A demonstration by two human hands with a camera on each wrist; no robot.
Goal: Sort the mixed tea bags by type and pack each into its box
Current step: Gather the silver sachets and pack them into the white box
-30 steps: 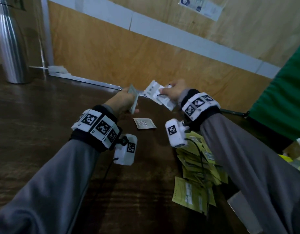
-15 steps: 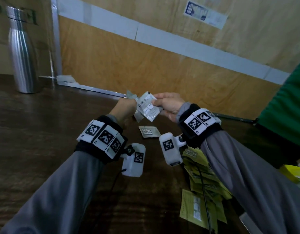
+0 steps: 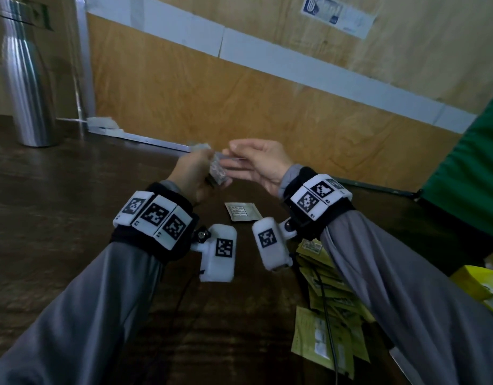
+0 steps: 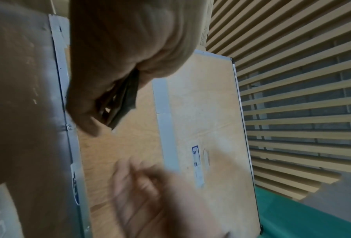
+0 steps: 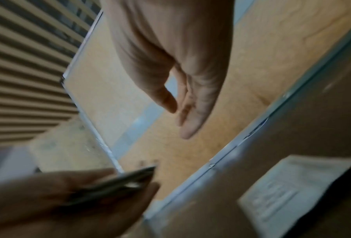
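A thin stack of grey-white tea bag sachets (image 3: 216, 173) is held above the dark wooden table (image 3: 59, 207), clamped edge-on between the thumb and curled fingers of the left hand (image 3: 192, 176). Holding them as one squared bundle probably keeps this type together for packing. Just to the right of that grip, the right hand (image 3: 257, 161) faces it with relaxed, nearly straight fingers and holds nothing; its fingertips lie next to the stack's upper edge (whether they touch it is too blurred to tell). Directly below the grip, one more grey-white sachet (image 3: 242, 212) lies flat on the table, likely the next to gather. Nearer the body and to the right, under the right forearm, a loose heap of yellow-green sachets (image 3: 323, 315) waits as the other type. Further right, a yellow box (image 3: 474, 282) shows at the frame edge. Far to the left stands a steel bottle (image 3: 26, 87).
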